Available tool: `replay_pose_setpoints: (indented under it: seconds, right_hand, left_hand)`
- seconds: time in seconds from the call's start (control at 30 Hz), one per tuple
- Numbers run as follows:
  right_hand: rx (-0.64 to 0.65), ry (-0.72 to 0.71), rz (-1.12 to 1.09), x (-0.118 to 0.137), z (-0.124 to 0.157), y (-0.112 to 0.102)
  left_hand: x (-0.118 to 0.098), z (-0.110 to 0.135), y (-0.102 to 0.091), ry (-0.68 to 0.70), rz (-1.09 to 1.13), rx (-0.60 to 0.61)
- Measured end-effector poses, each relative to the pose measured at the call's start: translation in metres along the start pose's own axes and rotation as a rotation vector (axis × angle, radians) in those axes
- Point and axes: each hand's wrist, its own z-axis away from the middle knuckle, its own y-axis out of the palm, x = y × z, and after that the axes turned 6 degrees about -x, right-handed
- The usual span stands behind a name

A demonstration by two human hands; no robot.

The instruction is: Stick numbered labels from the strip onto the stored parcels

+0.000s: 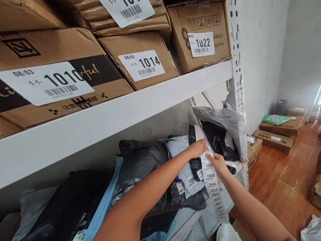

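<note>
With right hand, pinches a number-label strip between thumb and fingers, near its upper end. Has left hand just beside, fingers curled at top of strip, over a white parcel; cannot tell whether clamped on strip, parcel or both. Lets strip dangle in front of the lower shelf, reading 1007, 1008, 1009 and on downward; cannot read the lowest numbers well. Left of strip, note a pale blue parcel labelled 1008, then a big black parcel. Right of hands, note a smaller black parcel near a grey plastic bag. On the upper shelf, see carton 1010, carton 1014, carton 1022, left to right. Off right, see a green packet lying on a floor box.
</note>
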Motion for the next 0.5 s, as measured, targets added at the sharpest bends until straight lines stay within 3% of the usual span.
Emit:
replay_pose_setpoints:
  seconds: [0.13,0.27,0.4,0.5]
  right_hand:
    - [-0.066,0.077,-0.090,-0.001,0.011,-0.004]
    - [0.026,0.028,-0.109,-0.006,0.025,-0.012]
    - [-0.050,0.073,-0.091,-0.022,0.044,-0.028]
    - [-0.039,0.009,0.033,-0.032,0.059,-0.046]
  left_hand:
    - [-0.006,0.003,0.003,-0.048,-0.057,0.022]
    - [-0.008,0.006,0.003,-0.079,-0.090,0.069]
    - [-0.012,0.008,-0.001,-0.100,-0.139,0.105]
    - [-0.022,0.004,-0.008,-0.050,-0.244,-0.021]
